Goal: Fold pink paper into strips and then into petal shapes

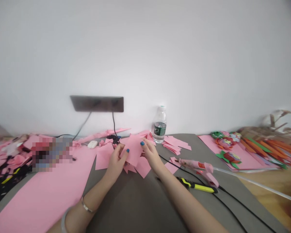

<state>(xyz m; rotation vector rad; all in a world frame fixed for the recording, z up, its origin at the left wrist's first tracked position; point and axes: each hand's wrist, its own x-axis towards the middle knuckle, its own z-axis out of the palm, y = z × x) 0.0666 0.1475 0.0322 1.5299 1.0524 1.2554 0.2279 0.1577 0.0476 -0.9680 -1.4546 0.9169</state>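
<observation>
**Left grip (115, 163) and right grip (151, 155) close on a pink paper piece (133, 150)**

The jagged piece is held up between the hands, over the grey counter (133, 207). Each grip is nearly closed, with the fingers pinching an edge of the paper, the left from the lower left and the right from the upper right. Loose pink scraps (143, 166) lie directly beneath it. Further right, a pink glue gun (196, 166) rests just beyond the right forearm, beside a yellow-and-black craft knife (197, 186). A stack of pink offcuts (174, 144) and a water bottle (160, 124) stand further back. A large pink sheet (43, 194) spreads left of the left forearm, and paper flowers (229, 155) sit well off to the right.
</observation>
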